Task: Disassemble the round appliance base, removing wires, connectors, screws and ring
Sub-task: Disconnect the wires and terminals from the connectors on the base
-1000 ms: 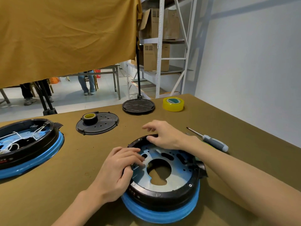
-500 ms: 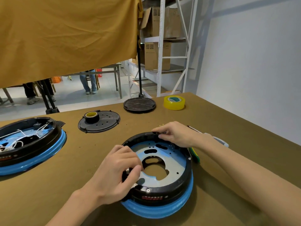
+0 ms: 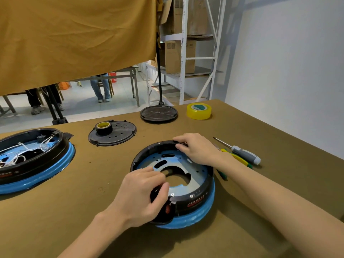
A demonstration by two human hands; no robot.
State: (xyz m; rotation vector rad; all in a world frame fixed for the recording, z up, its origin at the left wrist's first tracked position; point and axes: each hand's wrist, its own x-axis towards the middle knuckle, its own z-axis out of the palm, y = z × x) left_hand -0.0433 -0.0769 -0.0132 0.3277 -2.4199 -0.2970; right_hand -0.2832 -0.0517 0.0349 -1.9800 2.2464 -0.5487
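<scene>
You've got the round base [image 3: 193, 194] sitting near the front edge of the worktop [image 3: 93, 183], about mid-width, open side up with the metal plate showing. Your left hand [image 3: 141, 198] is curled over the near-left rim, thumb and fingers pinching the black ring there. Your right hand [image 3: 197, 148] grips the far rim, fingertips bent over it. A screwdriver [image 3: 242, 153] lies just right of the base. A second base [image 3: 31, 157] with white wires sits at the left edge; yellow tape [image 3: 198, 111] is near the back edge.
</scene>
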